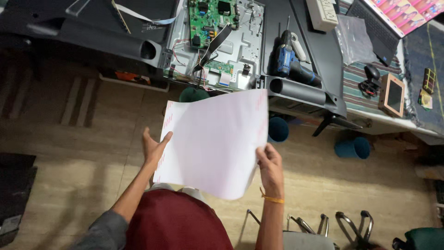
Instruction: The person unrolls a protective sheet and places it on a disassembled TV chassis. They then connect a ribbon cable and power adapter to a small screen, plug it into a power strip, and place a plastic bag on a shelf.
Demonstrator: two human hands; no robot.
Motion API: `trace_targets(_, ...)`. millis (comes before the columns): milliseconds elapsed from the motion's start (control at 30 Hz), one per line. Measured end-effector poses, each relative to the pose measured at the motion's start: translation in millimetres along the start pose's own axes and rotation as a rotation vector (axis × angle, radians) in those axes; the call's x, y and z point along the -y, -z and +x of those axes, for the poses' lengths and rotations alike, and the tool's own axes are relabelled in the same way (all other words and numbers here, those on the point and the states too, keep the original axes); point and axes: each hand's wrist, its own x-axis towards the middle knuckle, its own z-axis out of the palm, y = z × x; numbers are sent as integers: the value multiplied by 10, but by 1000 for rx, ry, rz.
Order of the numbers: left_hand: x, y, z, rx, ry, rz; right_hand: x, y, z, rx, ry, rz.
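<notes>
The large white sheet (215, 141) is held spread in the air above the floor (69, 153), just short of the opened chassis (217, 44) on the worktop (370, 99), left hand (152, 148) and right hand (270, 169) fingers gripping opposite edges; handling it onward calls for an even, level two-handed carry.

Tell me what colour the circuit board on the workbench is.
Green, in the head view: the circuit board.

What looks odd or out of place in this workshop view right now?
The white sheet held between the left hand and right hand bows and curls at its lower corner. On the bench, the opened chassis shows a bare green circuit board with loose wires. A blue cordless drill lies on its side.
</notes>
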Motion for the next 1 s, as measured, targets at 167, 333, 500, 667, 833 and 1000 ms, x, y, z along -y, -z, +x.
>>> trace_targets(167,238,-149,152,645,471,-583,-210,604,-258,-78,-60,139)
trace_targets(333,11,15,277,553,89,-382,-609,876,-517,-546,-97,-832)
trace_targets(500,-392,-142,-71,482,-733,260,-640,-57,-738,-444,329,-1257)
trace_targets(667,-412,-381,-865,990,-615,729,-439,-929,-807,22,703,-1527)
trace_targets(833,-231,-148,-1164,985,-922,657,-361,-915,-1047,384,295,-1501)
trace_targets(1000,14,305,-1277,961,-810,776,-424,-885,-1364,392,-89,-960)
